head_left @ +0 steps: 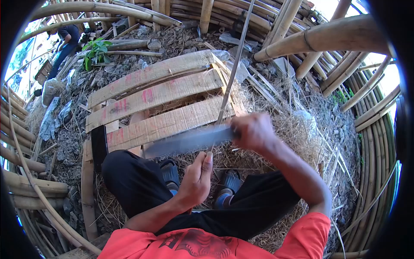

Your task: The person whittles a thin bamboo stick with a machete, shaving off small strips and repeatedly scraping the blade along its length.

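Note:
My right hand (254,131) is wrapped round the handle of a large knife (189,141), whose wide blade is blurred and points left above my lap. Closed in front of my knees, my left hand (197,179) grips a long thin bamboo strip (235,69), thumb up along it. The strip rises from that fist and leans up and slightly right, past the slats. The blade crosses the strip just above my left hand; whether they touch cannot be made out. Beyond lies a slatted wooden pallet (159,93) with red marks.
A dark flat object (99,144) stands at the pallet's left corner, by my knee. Fibrous shavings (297,151) cover the ground on the right. Bamboo poles (332,36) surround the spot. A person (67,41) is at the far upper left.

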A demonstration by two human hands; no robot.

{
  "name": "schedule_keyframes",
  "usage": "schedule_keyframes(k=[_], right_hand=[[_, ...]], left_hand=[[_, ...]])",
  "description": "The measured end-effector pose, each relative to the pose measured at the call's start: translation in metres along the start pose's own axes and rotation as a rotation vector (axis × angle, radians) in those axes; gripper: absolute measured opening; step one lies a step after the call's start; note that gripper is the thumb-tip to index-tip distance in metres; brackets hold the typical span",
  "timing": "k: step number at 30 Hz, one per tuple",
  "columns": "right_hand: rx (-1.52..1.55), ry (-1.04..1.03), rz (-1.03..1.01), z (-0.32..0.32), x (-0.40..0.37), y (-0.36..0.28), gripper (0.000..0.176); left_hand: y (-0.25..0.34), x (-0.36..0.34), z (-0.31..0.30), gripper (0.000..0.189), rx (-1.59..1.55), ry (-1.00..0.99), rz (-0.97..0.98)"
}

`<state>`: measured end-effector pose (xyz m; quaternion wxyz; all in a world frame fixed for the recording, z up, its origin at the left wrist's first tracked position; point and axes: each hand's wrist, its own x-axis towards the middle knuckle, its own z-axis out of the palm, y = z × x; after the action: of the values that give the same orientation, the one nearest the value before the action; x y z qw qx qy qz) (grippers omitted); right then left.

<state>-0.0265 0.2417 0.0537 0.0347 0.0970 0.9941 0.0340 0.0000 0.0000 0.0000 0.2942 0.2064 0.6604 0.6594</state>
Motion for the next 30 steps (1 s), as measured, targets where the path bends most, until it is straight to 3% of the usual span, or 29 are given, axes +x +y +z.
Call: schedule_keyframes(k=[1,2,3,5,6,7,9,11,12,15,16,18,19,21,23,27,30], right_hand=[[0.000,-0.025,0.009,0.003,-0.008,0.000,0.018],[0.299,0.241,0.064,0.005,-0.006,0.026,0.013],[0.153,0.403,-0.018,0.019,0.010,0.023,0.014],[0.326,0.167,0.070,0.022,-0.008,-0.002,0.019],[0.164,0.177,-0.044,0.021,-0.015,-0.007,0.016],[0.133,0.101,-0.173,0.015,-0.022,-0.015,0.013],[0.176,0.201,-0.400,0.016,-0.028,-0.014,0.013],[0.517,-0.007,0.274,0.022,-0.002,0.017,0.010],[0.172,0.229,0.069,0.019,0.000,0.029,0.013],[0.363,0.172,0.068,0.037,-0.008,0.012,0.017],[0.307,0.251,-0.051,0.037,-0.015,0.007,0.022],[0.558,0.149,-0.029,0.034,-0.016,0.003,0.024],[0.685,0.093,-0.016,0.037,-0.015,0.002,0.025],[1.202,0.007,0.016,0.042,-0.015,0.000,0.027],[1.577,-0.089,0.122,0.021,-0.023,-0.012,0.029],[1.265,-0.093,0.197,0.015,-0.016,-0.021,0.036],[1.414,-0.114,0.202,0.023,-0.018,-0.028,0.028]], left_hand=[[0.004,-0.004,0.003,0.029,-0.053,-0.016,-0.043],[0.004,-0.010,0.004,0.029,-0.107,-0.032,-0.086],[0.002,-0.004,-0.015,0.029,-0.001,-0.039,-0.085],[-0.007,-0.008,-0.008,0.030,0.033,-0.056,-0.120],[-0.015,-0.005,-0.004,0.031,0.140,-0.065,-0.060],[-0.015,-0.005,-0.003,0.031,0.146,-0.058,-0.048],[-0.014,-0.007,-0.004,0.031,0.161,-0.052,-0.039],[-0.012,-0.003,-0.008,0.030,0.141,-0.049,-0.086],[-0.011,-0.003,-0.009,0.030,0.129,-0.041,-0.107],[-0.019,-0.002,-0.002,0.029,0.113,-0.051,-0.078],[-0.021,-0.003,-0.001,0.028,0.160,-0.049,-0.069],[-0.023,-0.002,0.000,0.027,0.249,-0.041,-0.060],[-0.028,-0.003,0.000,0.027,0.127,-0.058,-0.063],[-0.036,0.004,-0.001,0.025,-0.104,-0.086,-0.038],[-0.025,0.001,-0.002,0.024,-0.113,-0.088,-0.073],[-0.026,0.001,0.002,0.027,-0.314,-0.120,-0.194],[-0.026,0.001,-0.005,0.032,-0.426,-0.152,-0.322]])
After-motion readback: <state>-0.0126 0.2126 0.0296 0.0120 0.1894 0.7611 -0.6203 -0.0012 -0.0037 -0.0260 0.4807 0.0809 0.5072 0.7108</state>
